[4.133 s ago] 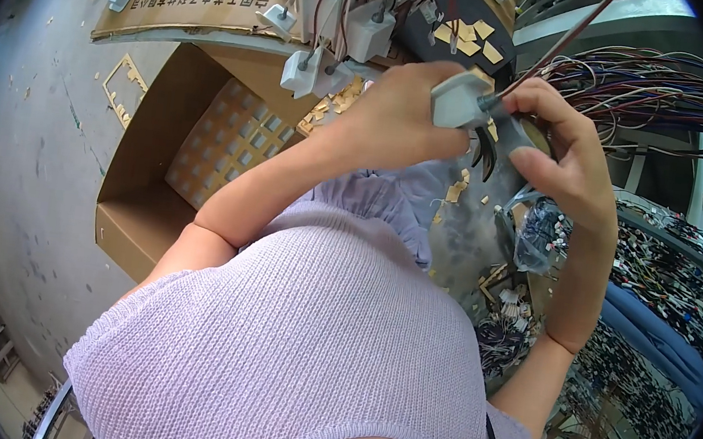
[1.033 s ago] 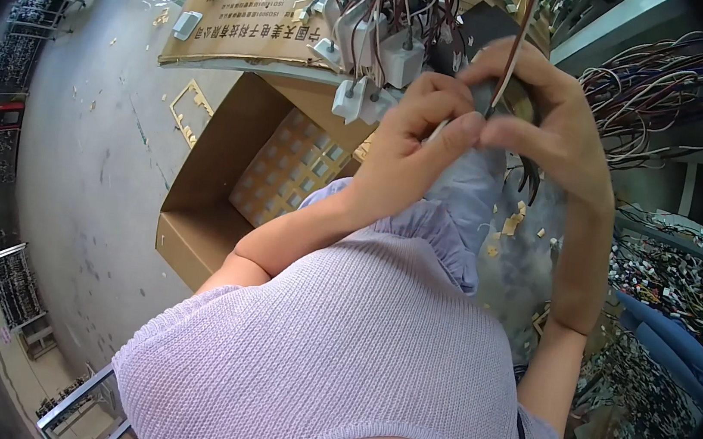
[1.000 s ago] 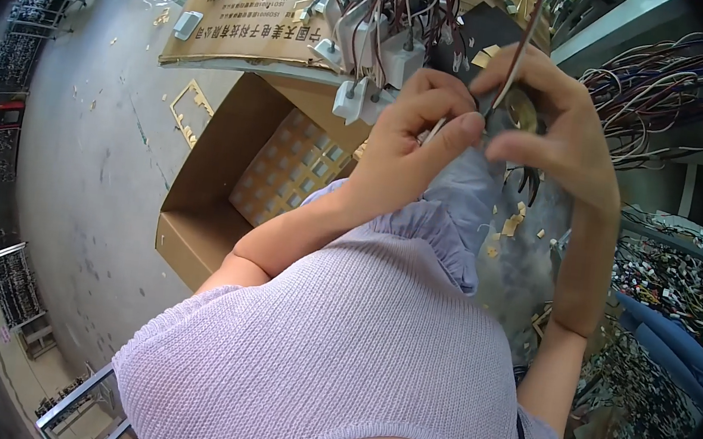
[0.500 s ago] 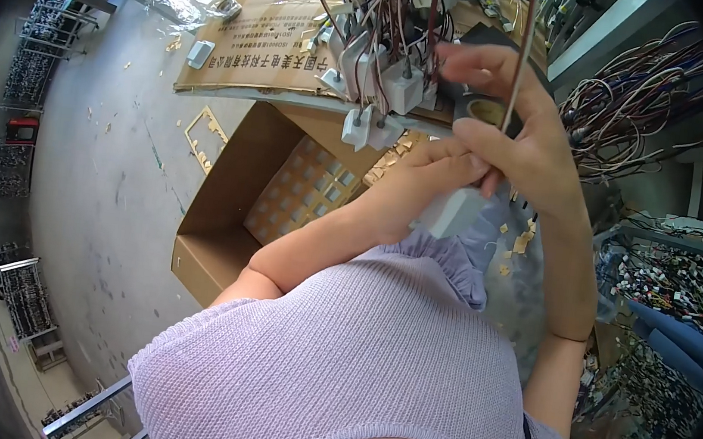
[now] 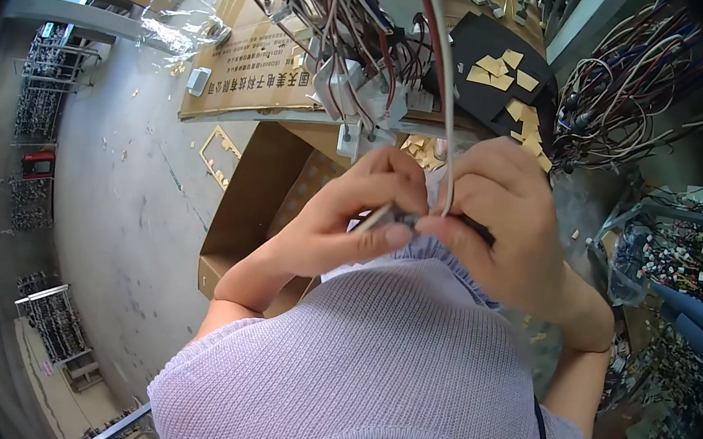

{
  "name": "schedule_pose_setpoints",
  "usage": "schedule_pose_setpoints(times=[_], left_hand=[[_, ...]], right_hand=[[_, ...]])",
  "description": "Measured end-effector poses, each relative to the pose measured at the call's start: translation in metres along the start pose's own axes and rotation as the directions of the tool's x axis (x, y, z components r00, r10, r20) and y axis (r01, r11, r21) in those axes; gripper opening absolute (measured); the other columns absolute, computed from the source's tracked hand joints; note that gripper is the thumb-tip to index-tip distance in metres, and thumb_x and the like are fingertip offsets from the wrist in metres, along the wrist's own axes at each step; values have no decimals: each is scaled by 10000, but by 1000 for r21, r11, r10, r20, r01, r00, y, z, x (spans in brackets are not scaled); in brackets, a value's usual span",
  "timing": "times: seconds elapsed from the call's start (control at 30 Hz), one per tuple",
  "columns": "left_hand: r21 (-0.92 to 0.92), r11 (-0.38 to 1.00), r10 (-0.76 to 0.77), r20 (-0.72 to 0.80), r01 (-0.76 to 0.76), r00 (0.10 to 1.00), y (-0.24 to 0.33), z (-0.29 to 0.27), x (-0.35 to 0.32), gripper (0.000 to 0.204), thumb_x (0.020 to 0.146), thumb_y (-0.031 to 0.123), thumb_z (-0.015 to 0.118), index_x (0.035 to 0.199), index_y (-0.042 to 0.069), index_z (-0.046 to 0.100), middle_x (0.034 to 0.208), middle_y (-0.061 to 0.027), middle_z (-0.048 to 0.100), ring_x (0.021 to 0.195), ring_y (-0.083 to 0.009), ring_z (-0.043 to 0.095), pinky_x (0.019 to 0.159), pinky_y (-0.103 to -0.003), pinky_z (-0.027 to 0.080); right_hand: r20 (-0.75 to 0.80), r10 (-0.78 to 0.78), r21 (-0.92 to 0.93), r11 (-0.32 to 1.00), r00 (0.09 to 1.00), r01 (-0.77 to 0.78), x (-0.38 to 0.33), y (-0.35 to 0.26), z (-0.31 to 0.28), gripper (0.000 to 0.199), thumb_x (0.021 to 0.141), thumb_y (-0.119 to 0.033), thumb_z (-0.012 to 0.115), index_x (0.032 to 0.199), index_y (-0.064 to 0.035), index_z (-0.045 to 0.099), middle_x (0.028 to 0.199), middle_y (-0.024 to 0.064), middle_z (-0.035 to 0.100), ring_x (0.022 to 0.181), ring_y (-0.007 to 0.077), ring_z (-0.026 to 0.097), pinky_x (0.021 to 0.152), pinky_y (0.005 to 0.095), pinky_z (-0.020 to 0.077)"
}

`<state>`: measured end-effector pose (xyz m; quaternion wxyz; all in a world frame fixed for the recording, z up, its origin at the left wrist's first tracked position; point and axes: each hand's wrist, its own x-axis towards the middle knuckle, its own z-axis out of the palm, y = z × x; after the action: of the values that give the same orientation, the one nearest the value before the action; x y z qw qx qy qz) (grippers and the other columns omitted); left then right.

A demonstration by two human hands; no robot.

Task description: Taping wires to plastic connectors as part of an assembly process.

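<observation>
Gripping | left hand (image 5: pixel 327 224): curled on pale connector (image 5: pixel 378 219) | right hand (image 5: pixel 509 224): pinched at white cable (image 5: pixel 450 127)

Bathed in soft, even light, glaring white on crumpled plastic film (image 5: pixel 174 30) at upper left, shadowed inside the cardboard box (image 5: pixel 249 186), slightly blurred around the right hand (image 5: pixel 503 224), curved by fisheye distortion, fading to black at the rim.

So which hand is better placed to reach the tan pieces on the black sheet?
Probably the right hand: it is nearer the tan pieces than the left hand, though both hands look busy.
</observation>
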<state>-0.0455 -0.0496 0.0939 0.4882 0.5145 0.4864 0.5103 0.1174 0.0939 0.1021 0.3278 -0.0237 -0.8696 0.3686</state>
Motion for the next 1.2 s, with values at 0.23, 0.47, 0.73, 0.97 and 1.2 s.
schedule_pose_setpoints(times=[0.23, 0.47, 0.73, 0.97, 1.2], left_hand=[[1, 971, 219, 396, -239, 891, 16, -21, -4, 229, 787, 201, 671, 935, 26, 680, 1186, -199, 466, 1112, -355, 454, 951, -440, 351], [-338, 929, 204, 115, -155, 972, -28, -36, -33, 163, 719, 186, 639, 720, 30, 685, 997, -139, 527, 879, -270, 489, 782, -347, 384], [6, 972, 224, -338, -236, 914, -35, -103, -32, 384, 753, 316, 638, 986, 12, 606, 1161, -171, 501, 984, -221, 525, 825, -302, 401], [887, 428, 865, -458, 173, 206, -36, -73, -10, 393, 882, 143, 620, 1231, 31, 479, 1253, -133, 500, 1145, -229, 520, 913, -365, 448], [543, 706, 608, -136, -454, 782, -52, 41, 39, 251, 720, 24, 623, 969, 51, 632, 943, -108, 630, 843, -280, 637, 724, -359, 516]], right_hand=[[452, -41, 688, 651, 891, -319, 0, -7, -4, 125, 781, -123, 755, 785, -43, 660, 837, 72, 607, 815, 229, 565, 741, 342, 425], [540, -28, 842, 18, 841, -539, 10, 17, 7, 129, 752, -73, 719, 681, -55, 613, 834, 51, 600, 820, 174, 557, 759, 326, 440], [-54, 259, 658, 735, 964, -160, 84, 160, -14, 303, 952, -228, 507, 974, 26, 670, 1247, 120, 585, 925, 126, 588, 778, 293, 488], [295, 339, 400, 805, 893, -438, 95, 210, 27, 305, 944, -282, 581, 995, -9, 707, 903, 16, 700, 730, 33, 588, 643, 190, 463], [31, 468, 221, 858, 883, -463, 21, 167, -49, 288, 955, -213, 556, 904, 45, 674, 811, 24, 652, 722, 78, 563, 657, 226, 438]])
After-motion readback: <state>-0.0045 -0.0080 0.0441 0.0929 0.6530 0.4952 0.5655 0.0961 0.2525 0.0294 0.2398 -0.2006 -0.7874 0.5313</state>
